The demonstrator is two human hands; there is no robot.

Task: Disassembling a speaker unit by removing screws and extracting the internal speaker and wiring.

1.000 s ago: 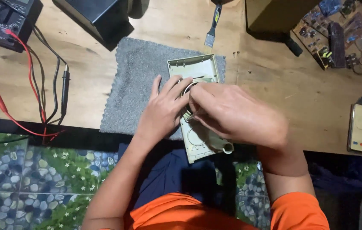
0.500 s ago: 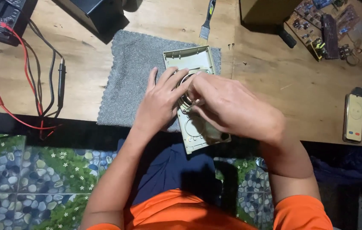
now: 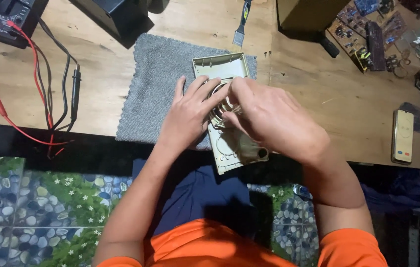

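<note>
Spreading across the top of the view is a bare wooden workbench [image 3: 319, 99], its near edge just above the person's lap. On it, left of centre, lies a grey felt mat [image 3: 155, 89], and on that mat rests a beige plastic device housing [image 3: 227, 143], open side up, its near end hanging past the bench edge.

The left hand [image 3: 187, 116] lies flat on the housing's left side, fingers spread and extended toward a round coil of pale wire [image 3: 222, 101] seated in the middle of the shell; it presses rather than grips. The right hand [image 3: 269, 116] covers the coil from the right, fingers curled as if pinching something small; what they hold is hidden.

At the far left sits a black multimeter [image 3: 2, 20] with red and black probe leads [image 3: 46, 89] trailing near. A small flat brush [image 3: 242, 24] lies just beyond the mat. Brown circuit boards [image 3: 368, 39] are at the far right, a pale slim handset [image 3: 402, 136] nearer.

By my reading, the step in hand is working on the coil inside the shell; any next move calls for the left hand to steady the housing.
</note>
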